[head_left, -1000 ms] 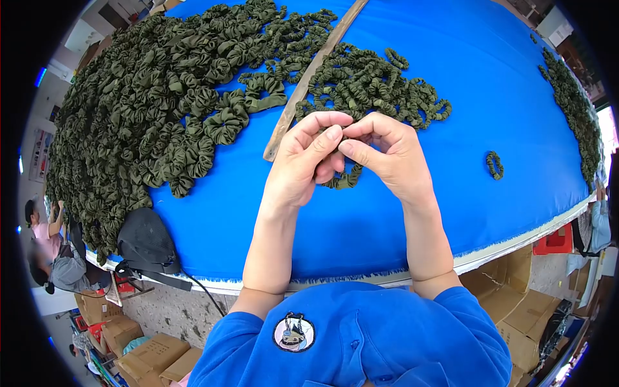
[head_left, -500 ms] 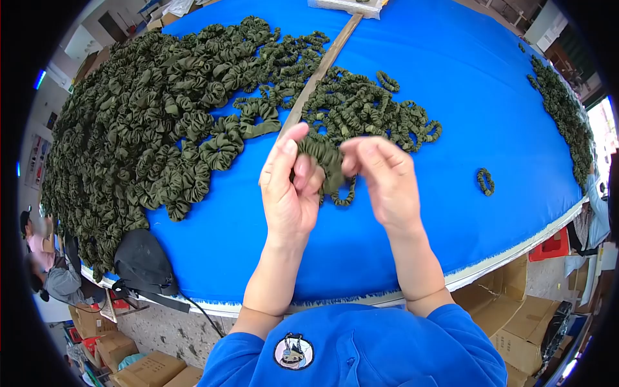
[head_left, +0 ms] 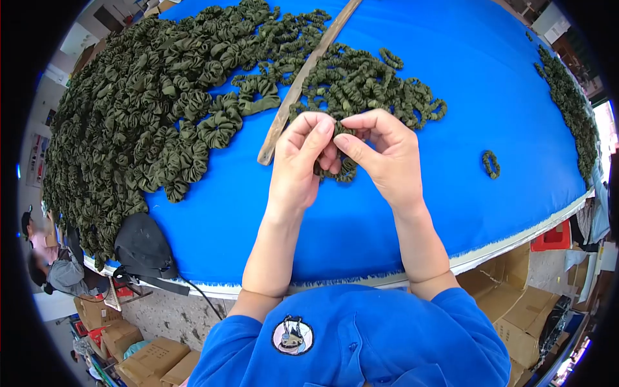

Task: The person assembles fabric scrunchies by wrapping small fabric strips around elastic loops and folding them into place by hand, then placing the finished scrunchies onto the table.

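Observation:
Close together over the blue table cloth point(head_left: 348, 238), my left hand point(head_left: 302, 158) and my right hand point(head_left: 390, 155) pinch a dark green scrunchie point(head_left: 345, 129) between thumbs and forefingers. Fingers hide most of it. Just beyond them lies a heap of narrow gathered green rings point(head_left: 361, 80), and some rings show below my fingertips. A wooden strip point(head_left: 303, 80) runs between this heap and a much larger pile of wide scrunchies point(head_left: 142, 103) on the left.
One green ring point(head_left: 491, 164) lies alone on the right. Another long pile point(head_left: 570, 106) follows the far right edge. A black bag point(head_left: 143, 245) sits at the near left edge. Cardboard boxes point(head_left: 151, 361) stand on the floor; people point(head_left: 64, 274) are at the far left.
Half a second ago my hands were apart, with a green scrunchie spread in my left hand. They have come together, fingertips meeting around it. The head view has also shifted.

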Demonstrator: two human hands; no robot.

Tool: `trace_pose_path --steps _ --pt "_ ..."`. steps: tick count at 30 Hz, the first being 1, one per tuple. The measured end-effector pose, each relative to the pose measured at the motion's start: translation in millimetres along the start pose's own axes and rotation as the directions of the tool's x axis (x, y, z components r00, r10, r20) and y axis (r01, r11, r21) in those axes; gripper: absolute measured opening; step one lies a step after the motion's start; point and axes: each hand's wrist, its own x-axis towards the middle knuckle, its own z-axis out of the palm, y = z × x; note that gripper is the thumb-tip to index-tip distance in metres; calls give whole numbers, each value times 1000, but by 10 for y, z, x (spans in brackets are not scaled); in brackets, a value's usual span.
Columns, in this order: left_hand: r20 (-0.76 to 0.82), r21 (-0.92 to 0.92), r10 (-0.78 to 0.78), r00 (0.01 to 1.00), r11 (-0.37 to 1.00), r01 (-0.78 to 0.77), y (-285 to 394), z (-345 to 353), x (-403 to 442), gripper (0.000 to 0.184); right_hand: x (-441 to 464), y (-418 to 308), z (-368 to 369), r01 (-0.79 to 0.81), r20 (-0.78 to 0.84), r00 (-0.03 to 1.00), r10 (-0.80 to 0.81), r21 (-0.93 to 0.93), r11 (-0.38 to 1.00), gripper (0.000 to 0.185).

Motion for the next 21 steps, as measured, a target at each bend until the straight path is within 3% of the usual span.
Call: trace_pose_path --steps 4,10,14,21 --pt "69 -30 -108 992 993 110 88 -80 -3 16 -7 42 38 138 29 990 -135 -292 946 9" --pt "-57 -108 -67 996 992 61 97 -34 -16 20 -80 94 57 182 72 983 -168 -347 920 13" --pt "-149 -139 -11 989 990 -10 160 -34 -26 22 -75 126 40 208 98 977 -189 -270 940 13" --pt "-160 -190 22 987 980 -53 171 -52 -10 25 -62 62 24 209 109 976 -189 -226 951 10"
